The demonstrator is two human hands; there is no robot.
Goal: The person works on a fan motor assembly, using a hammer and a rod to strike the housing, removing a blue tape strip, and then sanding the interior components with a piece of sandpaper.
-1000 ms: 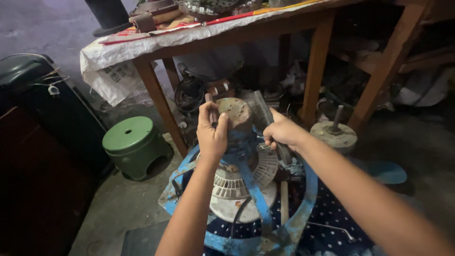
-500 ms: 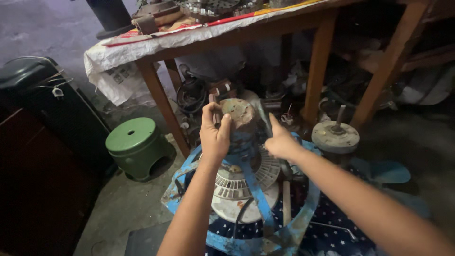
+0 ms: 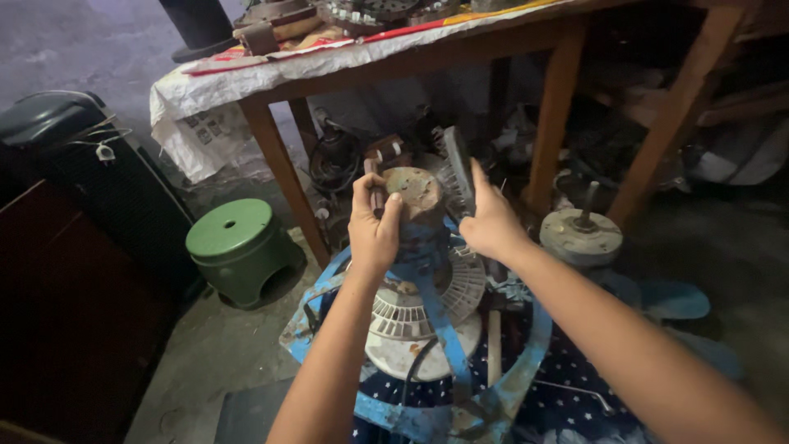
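A rusty round motor housing (image 3: 417,194) stands on a blue metal frame (image 3: 444,329), above a white vented fan casing (image 3: 427,316). My left hand (image 3: 374,226) is wrapped around the housing's left side, with the thumb on its top rim. My right hand (image 3: 491,224) is just right of the housing and is closed on a dark flat ribbed tool (image 3: 458,168) that points upward beside it. What the tool's lower end touches is hidden by my hand.
A wooden table (image 3: 279,173) with a white cloth and metal parts stands behind. A green plastic stool (image 3: 234,238) and a black box (image 3: 90,181) are at the left. A second motor with a shaft (image 3: 580,234), a blue fan blade (image 3: 674,300) and a wooden handle (image 3: 493,345) lie right.
My right hand has shifted in closer to the housing and tipped the dark tool up to near vertical. My left hand has kept its grip on the housing.
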